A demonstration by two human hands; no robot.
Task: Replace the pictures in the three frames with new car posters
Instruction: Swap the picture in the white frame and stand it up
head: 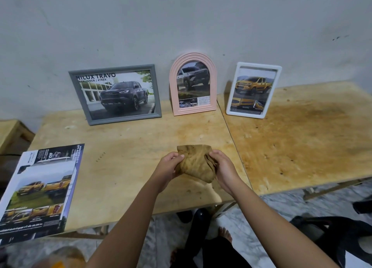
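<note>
Three frames lean against the wall at the back of the table. The grey rectangular frame [115, 94] on the left shows a dark pickup. The pink arched frame [193, 84] in the middle holds a silver truck picture. The white frame [254, 90] on the right holds a yellow truck poster. Above the table's front middle, my left hand [170, 166] and my right hand [223, 167] both grip a crumpled brown cloth [198, 163]. A car brochure [40, 189] lies flat at the left front of the table.
Two wooden tabletops [302, 138] meet along a seam right of the pink frame; the right one is stained. A low wooden piece [12, 134] stands at far left. Dark chair parts [332, 235] and bare feet [225, 234] are on the marbled floor below.
</note>
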